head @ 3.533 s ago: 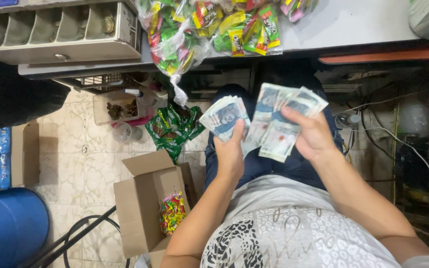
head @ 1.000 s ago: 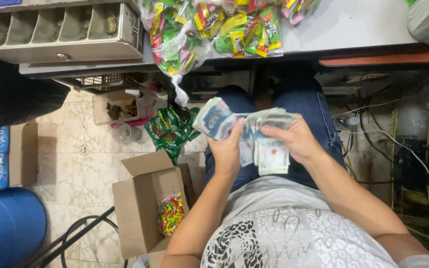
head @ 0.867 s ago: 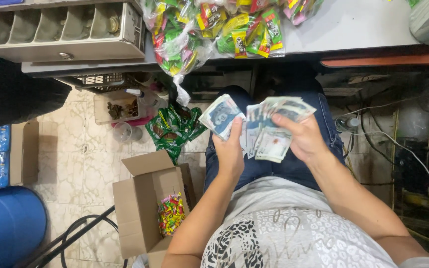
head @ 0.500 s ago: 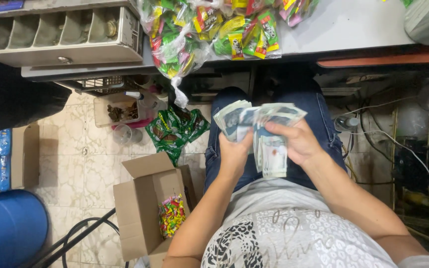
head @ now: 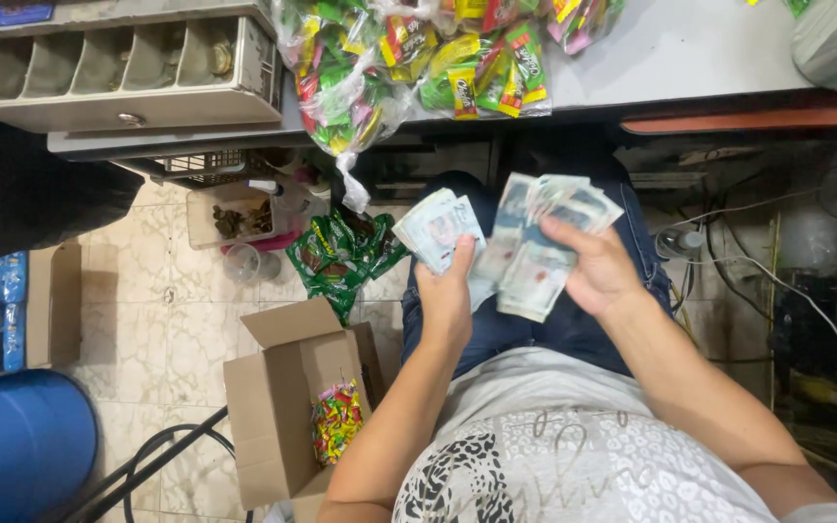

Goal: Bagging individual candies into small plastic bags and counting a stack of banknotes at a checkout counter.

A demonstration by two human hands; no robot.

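Observation:
I sit with both hands over my lap in blue jeans. My left hand (head: 446,295) grips a folded stack of banknotes (head: 433,228), thumb on top. My right hand (head: 597,271) holds a fanned bunch of banknotes (head: 535,257), pale green and grey, with its fingers spread across them. The two bundles almost touch in the middle. Above my hands is the edge of a grey counter (head: 690,58).
An open grey cash drawer (head: 128,73) with several compartments sticks out at the top left. Clear bags of colourful snack packets (head: 409,58) lie on the counter. On the tiled floor stand an open cardboard box with sweets (head: 293,407), green packets (head: 336,252), a blue barrel (head: 12,446).
My hands drew together and apart over the lap as notes passed between the bundles. The right-hand fan is spread wider again than half a second ago.

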